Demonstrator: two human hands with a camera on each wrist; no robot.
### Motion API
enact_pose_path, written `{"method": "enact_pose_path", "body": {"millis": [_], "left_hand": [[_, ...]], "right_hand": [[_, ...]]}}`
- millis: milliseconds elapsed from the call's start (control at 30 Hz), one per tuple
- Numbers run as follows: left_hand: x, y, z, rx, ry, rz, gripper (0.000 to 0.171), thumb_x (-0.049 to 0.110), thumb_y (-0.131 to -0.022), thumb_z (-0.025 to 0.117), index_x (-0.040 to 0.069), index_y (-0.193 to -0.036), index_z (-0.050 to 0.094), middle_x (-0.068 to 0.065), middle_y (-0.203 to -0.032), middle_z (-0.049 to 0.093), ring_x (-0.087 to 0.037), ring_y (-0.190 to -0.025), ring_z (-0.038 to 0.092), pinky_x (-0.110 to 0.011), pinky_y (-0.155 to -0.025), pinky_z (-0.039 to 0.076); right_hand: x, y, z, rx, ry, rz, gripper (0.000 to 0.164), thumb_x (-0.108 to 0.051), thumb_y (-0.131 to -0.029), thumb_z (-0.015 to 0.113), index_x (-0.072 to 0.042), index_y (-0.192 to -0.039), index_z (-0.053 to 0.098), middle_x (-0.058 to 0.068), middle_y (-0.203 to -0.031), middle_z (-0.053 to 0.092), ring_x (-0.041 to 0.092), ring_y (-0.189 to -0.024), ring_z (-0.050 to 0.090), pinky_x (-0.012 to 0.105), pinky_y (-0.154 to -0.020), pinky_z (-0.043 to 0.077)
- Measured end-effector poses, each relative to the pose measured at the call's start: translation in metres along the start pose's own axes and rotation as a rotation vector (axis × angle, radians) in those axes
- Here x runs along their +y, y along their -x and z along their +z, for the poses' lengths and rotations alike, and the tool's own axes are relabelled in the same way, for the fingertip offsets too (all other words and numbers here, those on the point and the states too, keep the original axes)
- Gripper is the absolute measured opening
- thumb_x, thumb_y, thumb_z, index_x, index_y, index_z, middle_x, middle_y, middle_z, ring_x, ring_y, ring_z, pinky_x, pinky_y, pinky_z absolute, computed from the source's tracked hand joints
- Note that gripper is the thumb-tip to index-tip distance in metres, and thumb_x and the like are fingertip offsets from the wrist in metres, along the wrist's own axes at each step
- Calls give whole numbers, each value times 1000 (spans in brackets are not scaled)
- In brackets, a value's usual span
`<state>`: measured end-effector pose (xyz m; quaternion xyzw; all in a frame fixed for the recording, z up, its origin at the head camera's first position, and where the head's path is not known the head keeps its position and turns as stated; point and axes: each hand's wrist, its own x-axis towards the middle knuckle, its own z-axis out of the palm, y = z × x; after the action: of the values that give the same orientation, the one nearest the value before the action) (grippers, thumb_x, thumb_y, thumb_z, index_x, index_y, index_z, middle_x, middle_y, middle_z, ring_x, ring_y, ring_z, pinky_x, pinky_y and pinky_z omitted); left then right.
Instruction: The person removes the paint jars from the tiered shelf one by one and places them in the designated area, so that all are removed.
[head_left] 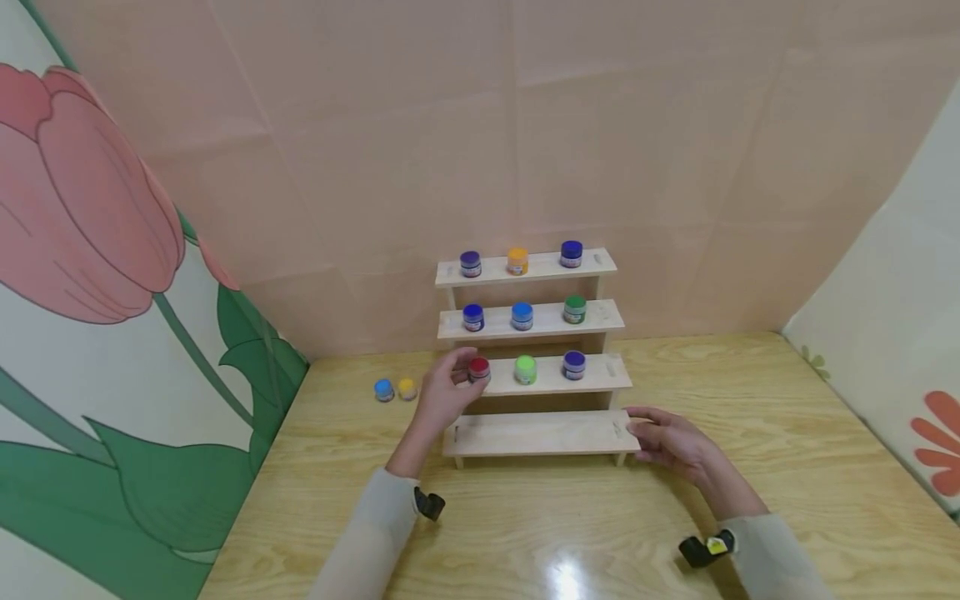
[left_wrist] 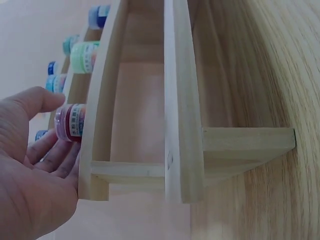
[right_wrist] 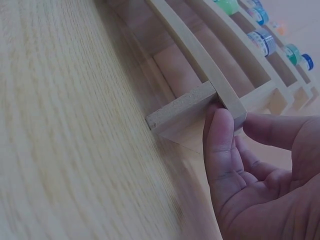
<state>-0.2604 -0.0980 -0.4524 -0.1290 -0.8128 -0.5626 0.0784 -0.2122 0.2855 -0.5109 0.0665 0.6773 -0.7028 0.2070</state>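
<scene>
A wooden stepped display rack (head_left: 540, 435) stands on the table, small labelled paint jars on its upper three steps. My left hand (head_left: 444, 396) has thumb and fingers round a red paint jar (head_left: 478, 371) at the left end of the third step from the top. In the left wrist view, the thumb is at the lid of this red jar (left_wrist: 70, 122), the other fingers behind it. My right hand (head_left: 669, 440) pinches the right end of the lowest step; in the right wrist view, thumb and fingers grip that board end (right_wrist: 232, 107). Nothing stands on this lowest step.
A light green jar (head_left: 526, 370) and a purple jar (head_left: 573, 365) share the red jar's step. Left of the rack, a blue jar (head_left: 384, 390) and a yellow jar (head_left: 407, 388) stand on the table (head_left: 337, 483). A pinkish covering (head_left: 360, 167) hangs behind.
</scene>
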Motion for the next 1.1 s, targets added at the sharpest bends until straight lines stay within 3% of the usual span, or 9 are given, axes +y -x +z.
{"method": "enact_pose_path", "body": {"millis": [100, 333, 500, 733, 1100], "left_hand": [[1, -2, 1, -2, -12, -22, 52, 9, -87, 78, 2, -135, 59, -13, -126, 65, -28, -118, 64, -32, -97, 56], [3, -5, 4, -2, -78, -106, 48, 11, -88, 79, 9, -133, 62, -11, -126, 66, -27, -117, 65, -33, -94, 58], [4, -5, 4, 14, -92, -93, 42, 9, -87, 79, 8, -127, 65, -11, -118, 67, -26, -110, 68, -31, -88, 60], [7, -2, 0, 25, -29, -85, 40, 10, -86, 80, 11, -123, 66, -10, -115, 68, -25, -105, 69, -30, -86, 60], [10, 4, -20, 19, 47, -48, 42, 7, -85, 80, 11, -124, 65, -14, -116, 69, -28, -106, 71, -30, -86, 61]], "right_hand": [[0, 0, 0, 4, -4, 2, 63, -17, -99, 66, 2, -152, 36, 0, -103, 70, 14, -88, 68, 30, -77, 61], [0, 1, 1, 0, 4, 2, 63, -16, -100, 65, 2, -153, 35, 0, -104, 69, 14, -88, 67, 30, -78, 61], [-1, 1, 1, -3, 13, 1, 65, -17, -100, 64, 3, -153, 33, 0, -105, 69, 14, -89, 67, 30, -79, 61], [1, 0, 1, 3, 23, 5, 67, -17, -100, 64, 3, -154, 31, 1, -106, 68, 14, -90, 67, 31, -79, 61], [1, 0, 1, -2, 13, -4, 66, -17, -100, 64, 4, -154, 32, 1, -106, 67, 14, -90, 68, 31, -79, 61]]}}
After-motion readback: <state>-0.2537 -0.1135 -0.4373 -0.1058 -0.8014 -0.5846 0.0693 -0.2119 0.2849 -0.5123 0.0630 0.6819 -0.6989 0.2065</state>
